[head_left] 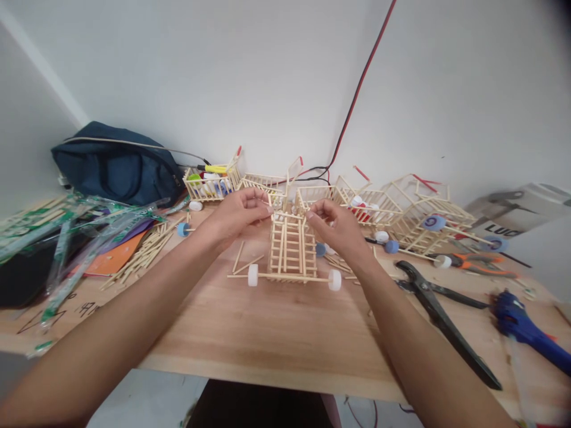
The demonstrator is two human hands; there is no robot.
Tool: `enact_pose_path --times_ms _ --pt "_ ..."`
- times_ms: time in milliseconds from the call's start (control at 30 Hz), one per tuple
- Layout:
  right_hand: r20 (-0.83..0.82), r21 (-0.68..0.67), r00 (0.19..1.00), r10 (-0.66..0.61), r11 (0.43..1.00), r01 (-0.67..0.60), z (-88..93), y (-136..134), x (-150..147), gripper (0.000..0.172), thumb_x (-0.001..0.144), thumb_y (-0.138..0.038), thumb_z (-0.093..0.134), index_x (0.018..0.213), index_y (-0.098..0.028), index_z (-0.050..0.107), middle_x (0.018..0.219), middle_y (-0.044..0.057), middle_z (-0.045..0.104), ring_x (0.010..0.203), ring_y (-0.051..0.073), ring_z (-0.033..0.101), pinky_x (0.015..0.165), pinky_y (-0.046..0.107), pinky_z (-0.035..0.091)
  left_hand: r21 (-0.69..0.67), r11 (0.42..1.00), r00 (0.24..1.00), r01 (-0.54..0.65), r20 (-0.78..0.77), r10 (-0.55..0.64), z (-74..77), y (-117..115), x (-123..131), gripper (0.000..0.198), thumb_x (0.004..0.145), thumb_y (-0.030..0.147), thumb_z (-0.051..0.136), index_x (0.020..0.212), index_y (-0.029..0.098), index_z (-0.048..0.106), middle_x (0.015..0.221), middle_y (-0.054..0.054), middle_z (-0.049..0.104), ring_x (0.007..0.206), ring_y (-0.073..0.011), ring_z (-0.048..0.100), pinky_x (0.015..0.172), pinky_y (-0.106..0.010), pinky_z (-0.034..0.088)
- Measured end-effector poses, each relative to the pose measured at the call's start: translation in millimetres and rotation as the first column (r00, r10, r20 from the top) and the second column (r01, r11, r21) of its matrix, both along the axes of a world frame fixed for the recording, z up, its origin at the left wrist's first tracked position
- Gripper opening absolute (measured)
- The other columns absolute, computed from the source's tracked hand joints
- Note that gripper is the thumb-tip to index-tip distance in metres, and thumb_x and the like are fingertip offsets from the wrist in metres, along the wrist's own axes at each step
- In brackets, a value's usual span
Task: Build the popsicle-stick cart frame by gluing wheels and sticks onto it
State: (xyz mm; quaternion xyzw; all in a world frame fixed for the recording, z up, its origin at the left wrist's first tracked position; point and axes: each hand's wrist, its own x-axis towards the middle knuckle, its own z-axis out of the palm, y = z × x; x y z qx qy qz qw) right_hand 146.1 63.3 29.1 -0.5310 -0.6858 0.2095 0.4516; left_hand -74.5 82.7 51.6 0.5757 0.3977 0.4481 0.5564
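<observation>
At far corners of the stick frame [285, 244], left fingers [262, 212] and right fingers [315, 222] curl; whether pinching, I can't tell.

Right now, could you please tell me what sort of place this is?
Probably a craft workspace, given the blue plastic glue gun, black pliers and pale wooden-stick frame with round white wheels.

Central stick frame [292, 250]: one. White wheels [334, 280] at its near end: two. Behind the frame: overlapping stick baskets [379, 209], several, count unclear. Left: blue bag [120, 166], one. Right: glue gun [526, 327], one; pliers-like tools [446, 321], two.
</observation>
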Motion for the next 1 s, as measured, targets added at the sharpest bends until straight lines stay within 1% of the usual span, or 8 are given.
enact_pose_path --times_ms 100,200,433,633,833,1000 --pt "-0.004 -0.008 1.000 -0.003 1.000 0.003 0.6 0.0 -0.7 0.013 0.080 -0.034 0.057 0.078 -0.021 0.057 0.074 0.000 0.061 0.069 0.015 0.055 0.068 0.031 0.040 0.038 0.999 0.996 0.031 -0.087 -0.028 2.1 7.3 4.8 0.024 0.062 0.024 0.079 0.076 0.015 0.061 0.060 0.004 0.055 0.055 -0.0071 0.046 0.053 -0.020 0.032" --pt "0.001 -0.018 1.000 -0.006 1.000 0.006 1.2 0.4 -1.0 0.013 0.080 -0.034 0.058 0.078 -0.021 0.056 0.074 0.000 0.062 0.068 0.015 0.055 0.068 0.031 0.041 0.037 0.998 0.986 0.054 -0.157 -0.047 3.2 11.3 10.0 0.017 0.064 0.025 0.074 0.066 0.015 0.061 0.059 0.003 0.054 0.054 -0.0071 0.044 0.053 -0.021 0.031" --pt "0.001 -0.016 1.000 0.006 1.000 -0.006 1.2 1.3 -0.5 0.014 0.080 -0.035 0.058 0.078 -0.021 0.056 0.075 0.001 0.062 0.068 0.015 0.055 0.068 0.031 0.042 0.040 0.999 0.963 -0.009 -0.269 0.020 6.6 9.7 18.9 0.023 0.065 0.035 0.074 0.060 0.015 0.064 0.051 0.004 0.047 0.048 -0.0063 0.032 0.050 -0.023 0.020" --pt "0.014 0.002 1.000 0.007 1.000 -0.007 1.3 0.6 -1.5 0.014 0.080 -0.035 0.057 0.078 -0.021 0.056 0.074 0.001 0.061 0.068 0.015 0.054 0.068 0.031 0.041 0.003 1.000 0.957 -0.005 -0.289 0.006 9.0 8.3 21.3 0.021 0.067 0.031 0.071 0.058 0.015 0.061 0.046 0.006 0.040 0.045 -0.0051 0.027 0.048 -0.023 0.015" --pt "0.000 -0.006 1.000 -0.002 1.000 0.002 1.5 -1.1 -3.0 0.013 0.080 -0.034 0.058 0.078 -0.022 0.056 0.073 0.000 0.062 0.068 0.015 0.054 0.068 0.031 0.041 0.066 0.998 0.961 -0.016 -0.273 0.034 8.2 9.2 22.2 0.025 0.063 0.035 0.074 0.057 0.014 0.062 0.049 0.005 0.047 0.047 -0.0056 0.033 0.047 -0.023 0.018" --pt "-0.002 0.003 1.000 0.001 1.000 -0.001 -0.2 -0.8 -3.2 0.013 0.080 -0.035 0.058 0.078 -0.022 0.056 0.074 0.000 0.061 0.069 0.015 0.055 0.069 0.031 0.041 0.093 0.995 0.965 -0.027 -0.259 0.050 9.0 9.6 20.4 0.020 0.063 0.031 0.072 0.058 0.015 0.061 0.051 0.005 0.049 0.050 -0.0068 0.038 0.049 -0.022 0.023"
